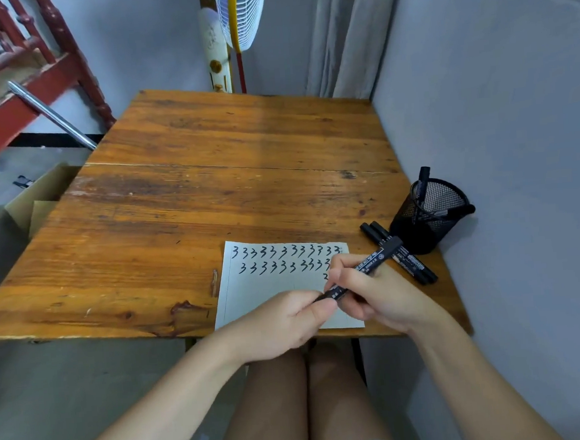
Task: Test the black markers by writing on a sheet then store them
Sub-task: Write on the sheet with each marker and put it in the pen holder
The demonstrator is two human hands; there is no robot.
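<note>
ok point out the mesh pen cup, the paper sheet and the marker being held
mesh pen cup (429, 223), head view, front mesh wall
paper sheet (269, 286), head view, blank middle
marker (385, 251), head view, upper barrel

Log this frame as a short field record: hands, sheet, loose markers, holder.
left hand: pinches near end of the held marker
right hand: grips the marker's barrel
sheet: two full rows of written 3s, third row begun
loose markers: two, lying on table right of sheet
mesh holder: markers inside, exact count unclear
</note>
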